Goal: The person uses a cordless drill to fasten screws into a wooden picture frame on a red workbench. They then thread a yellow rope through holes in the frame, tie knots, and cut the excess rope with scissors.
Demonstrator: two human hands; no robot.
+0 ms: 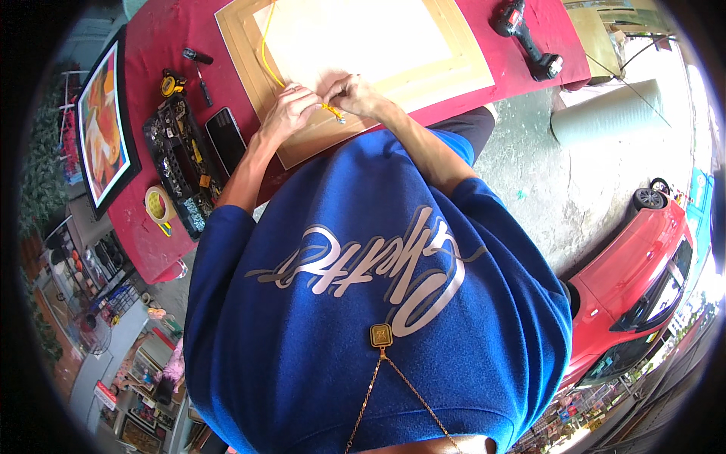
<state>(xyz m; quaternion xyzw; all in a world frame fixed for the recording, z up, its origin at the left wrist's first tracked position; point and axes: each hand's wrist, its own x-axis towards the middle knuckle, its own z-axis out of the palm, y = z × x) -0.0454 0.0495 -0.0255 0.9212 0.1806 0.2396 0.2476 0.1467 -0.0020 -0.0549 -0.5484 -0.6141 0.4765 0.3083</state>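
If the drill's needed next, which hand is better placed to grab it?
Probably the right hand: it's nearer the drill, which lies to its right. The left hand is farther off. Both are busy at the yellow cord, though.

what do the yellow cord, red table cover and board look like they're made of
Yellow cord: perhaps plastic or synthetic fibre, from its bright colour; too thin to judge finish. Red table cover: probably matt cloth, as it drapes in soft creases. Board: seemingly cardboard or fibreboard, from its dull tan border; glare hides its middle.
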